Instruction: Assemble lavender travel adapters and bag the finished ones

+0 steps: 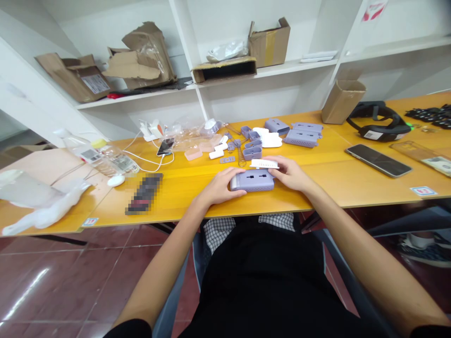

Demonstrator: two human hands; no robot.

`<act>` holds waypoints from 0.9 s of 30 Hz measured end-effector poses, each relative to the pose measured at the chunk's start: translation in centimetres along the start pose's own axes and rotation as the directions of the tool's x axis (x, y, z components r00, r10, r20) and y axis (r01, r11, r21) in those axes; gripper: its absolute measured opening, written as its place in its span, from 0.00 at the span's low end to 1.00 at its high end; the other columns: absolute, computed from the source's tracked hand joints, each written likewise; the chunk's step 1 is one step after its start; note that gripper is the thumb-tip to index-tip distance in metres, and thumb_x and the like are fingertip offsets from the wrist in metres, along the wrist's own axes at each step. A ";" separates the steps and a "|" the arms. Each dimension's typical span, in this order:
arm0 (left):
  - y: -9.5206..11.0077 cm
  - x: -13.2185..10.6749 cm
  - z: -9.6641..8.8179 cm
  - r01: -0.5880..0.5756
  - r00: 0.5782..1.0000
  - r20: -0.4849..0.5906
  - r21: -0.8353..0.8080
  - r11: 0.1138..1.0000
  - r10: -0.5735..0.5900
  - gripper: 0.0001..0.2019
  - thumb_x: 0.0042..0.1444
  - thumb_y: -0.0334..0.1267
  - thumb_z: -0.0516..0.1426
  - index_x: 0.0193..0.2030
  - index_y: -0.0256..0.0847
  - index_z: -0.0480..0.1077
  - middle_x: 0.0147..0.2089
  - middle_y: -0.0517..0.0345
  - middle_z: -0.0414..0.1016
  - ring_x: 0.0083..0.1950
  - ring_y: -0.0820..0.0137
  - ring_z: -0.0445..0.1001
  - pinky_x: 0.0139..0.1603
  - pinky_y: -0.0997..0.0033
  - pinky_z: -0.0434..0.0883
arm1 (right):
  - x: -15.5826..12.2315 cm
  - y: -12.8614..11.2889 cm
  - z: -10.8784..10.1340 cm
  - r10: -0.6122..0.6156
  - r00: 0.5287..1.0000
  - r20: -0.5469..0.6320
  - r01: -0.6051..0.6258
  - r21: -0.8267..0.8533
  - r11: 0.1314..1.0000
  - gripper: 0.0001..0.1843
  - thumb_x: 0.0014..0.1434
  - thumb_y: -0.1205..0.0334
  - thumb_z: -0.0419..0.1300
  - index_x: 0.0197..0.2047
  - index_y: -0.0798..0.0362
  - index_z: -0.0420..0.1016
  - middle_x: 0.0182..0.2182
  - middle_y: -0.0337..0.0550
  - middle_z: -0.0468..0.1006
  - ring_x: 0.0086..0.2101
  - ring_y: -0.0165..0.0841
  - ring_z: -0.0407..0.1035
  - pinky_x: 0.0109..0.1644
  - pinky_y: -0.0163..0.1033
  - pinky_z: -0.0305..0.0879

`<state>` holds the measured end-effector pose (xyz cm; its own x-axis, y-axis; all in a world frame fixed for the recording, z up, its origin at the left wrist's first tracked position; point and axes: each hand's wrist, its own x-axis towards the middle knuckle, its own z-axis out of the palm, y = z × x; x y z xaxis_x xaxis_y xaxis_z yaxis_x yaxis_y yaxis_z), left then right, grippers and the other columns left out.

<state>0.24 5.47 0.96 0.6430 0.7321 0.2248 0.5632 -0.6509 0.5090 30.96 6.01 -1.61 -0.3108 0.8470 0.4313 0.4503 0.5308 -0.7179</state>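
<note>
A seated person in a black top works at a yellow table (183, 199), bare forearms angled inward from the near left and near right so that both hands meet just beyond the table's near edge. The left hand (222, 186) lies low, its fingers (229, 172) parted by the width of a light-purple slotted case (257, 183) and gripping its left end, thumb along the near side and the rest along the far side. The right hand (289, 174), wrist bent toward the left, pinches the right end of a white ridged piece (264, 164) in nearly closed fingers above the case's far edge; whether the two parts touch cannot be told. The case sits on the table directly in front of the person. Farther back stand more purple parts (303, 136); to the right lie a phone (378, 160) and a black headset (385, 129).
</note>
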 end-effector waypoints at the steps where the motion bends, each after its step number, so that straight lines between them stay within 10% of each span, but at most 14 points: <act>1: 0.0 0.0 0.0 0.003 1.000 0.002 -0.002 1.000 -0.003 0.33 0.61 0.53 0.67 0.71 0.52 0.67 0.70 0.49 0.72 0.71 0.50 0.71 0.75 0.43 0.66 | 0.0 -0.1 0.0 0.002 1.000 0.000 -0.002 -0.008 1.000 0.25 0.70 0.55 0.58 0.68 0.44 0.76 0.64 0.48 0.80 0.61 0.48 0.75 0.65 0.59 0.74; 27: -0.8 0.0 -0.1 0.067 0.997 0.016 0.125 0.990 -0.069 0.43 0.54 0.60 0.71 0.73 0.48 0.65 0.68 0.43 0.71 0.70 0.46 0.70 0.73 0.40 0.66 | 0.3 -0.3 0.1 -0.050 0.999 -0.016 0.048 -0.112 0.993 0.25 0.71 0.55 0.57 0.68 0.46 0.76 0.62 0.49 0.81 0.57 0.46 0.77 0.61 0.56 0.75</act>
<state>-0.27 6.00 0.66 0.6105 0.7723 0.1758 0.6655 -0.6205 0.4149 30.62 6.08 -1.32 -0.3198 0.8199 0.4748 0.5259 0.5704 -0.6309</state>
